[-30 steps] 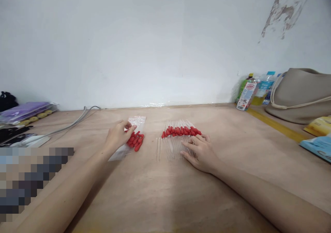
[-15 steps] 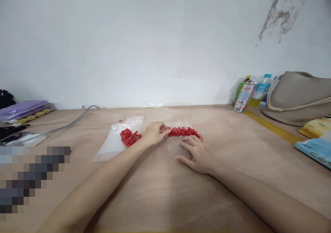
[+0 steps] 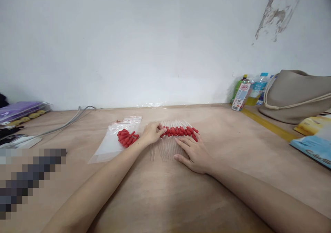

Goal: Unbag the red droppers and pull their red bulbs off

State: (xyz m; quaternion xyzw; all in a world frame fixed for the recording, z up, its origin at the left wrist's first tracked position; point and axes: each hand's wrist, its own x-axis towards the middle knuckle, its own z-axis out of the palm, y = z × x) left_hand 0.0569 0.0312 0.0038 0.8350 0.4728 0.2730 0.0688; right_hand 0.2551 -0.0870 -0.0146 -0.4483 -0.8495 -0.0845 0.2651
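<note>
Red bulbs (image 3: pixel 178 131) in a row across clear tubes (image 3: pixel 165 150), mid-table (image 3: pixel 155 198).
Row lies flat between the hands, tube ends showing on its near and far sides; left hand (image 3: pixel 152 133) at its left end, thumb and fingertips close together, though cannot tell whether a bulb is pinched there; right hand (image 3: pixel 194 154) loosely spread, palm down over the right-hand tubes, grasping nothing; more bulbs piled at the right edge of a bag (image 3: pixel 103 149); farther out, cable (image 3: pixel 69 123) left, bottles (image 3: pixel 241 95) and gray sack (image 3: pixel 297 95) right.
</note>
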